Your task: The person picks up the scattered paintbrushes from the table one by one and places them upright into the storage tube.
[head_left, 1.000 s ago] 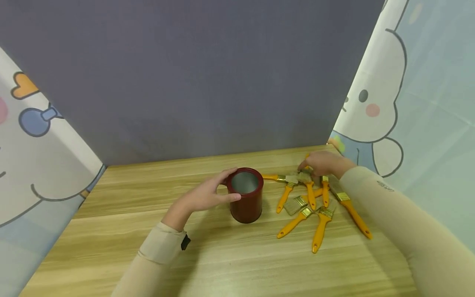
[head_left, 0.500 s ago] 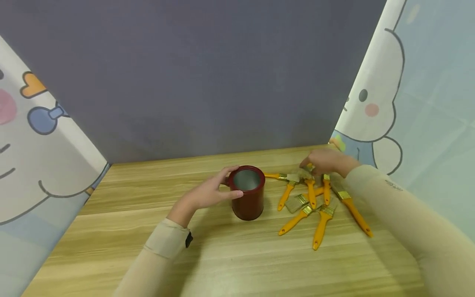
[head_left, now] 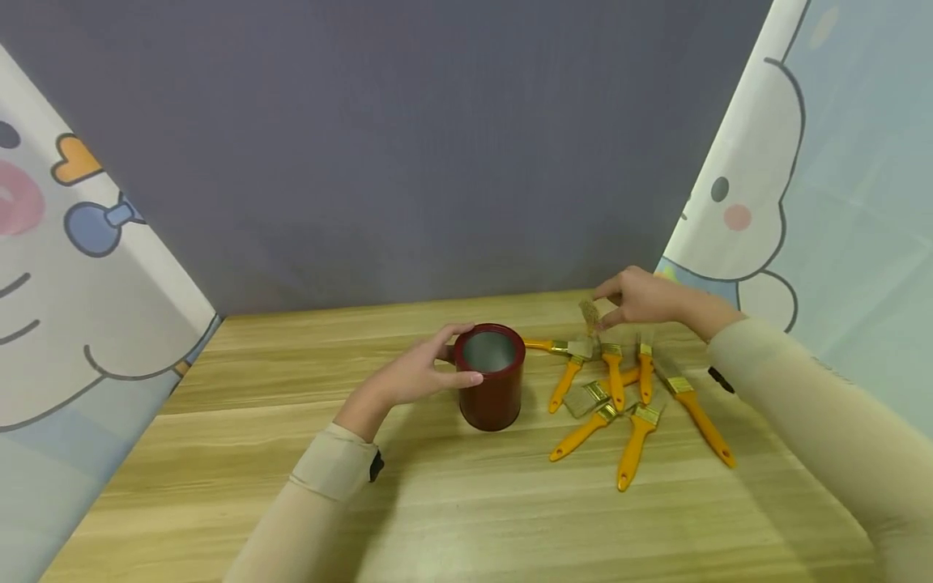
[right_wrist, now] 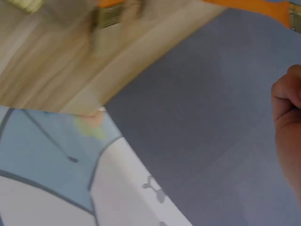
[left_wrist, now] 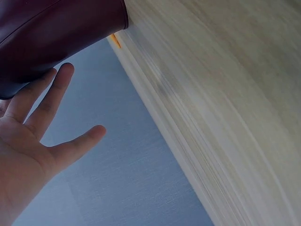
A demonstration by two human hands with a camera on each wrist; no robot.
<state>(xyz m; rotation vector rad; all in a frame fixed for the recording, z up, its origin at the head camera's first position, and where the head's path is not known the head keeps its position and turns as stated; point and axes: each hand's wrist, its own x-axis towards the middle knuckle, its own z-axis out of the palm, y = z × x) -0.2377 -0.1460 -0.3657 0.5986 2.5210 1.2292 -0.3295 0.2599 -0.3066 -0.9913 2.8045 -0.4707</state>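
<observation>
A dark red can (head_left: 490, 403) with a grey inside stands upright on the wooden table. My left hand (head_left: 408, 374) is at its left side, index finger along the rim and thumb reaching across the front. In the left wrist view the fingers of that hand (left_wrist: 35, 127) look straight against the can (left_wrist: 61, 28), thumb spread away. Behind the pile, my right hand (head_left: 645, 298) pinches a paintbrush (head_left: 589, 312), bristles upward. Its orange handle (right_wrist: 256, 5) crosses the top of the right wrist view, where the fingertips lie out of frame.
Several orange-handled paintbrushes (head_left: 634, 453) lie overlapping to the can's right, pointing various ways. A larger brush (head_left: 700, 421) lies at the pile's right edge. A grey panel (head_left: 408, 162) closes the table's back; printed cloth (head_left: 838, 267) hangs at the right.
My right hand has risen from the brush pile and shifted slightly back, bringing one paintbrush with it. My left hand has kept its place at the can.
</observation>
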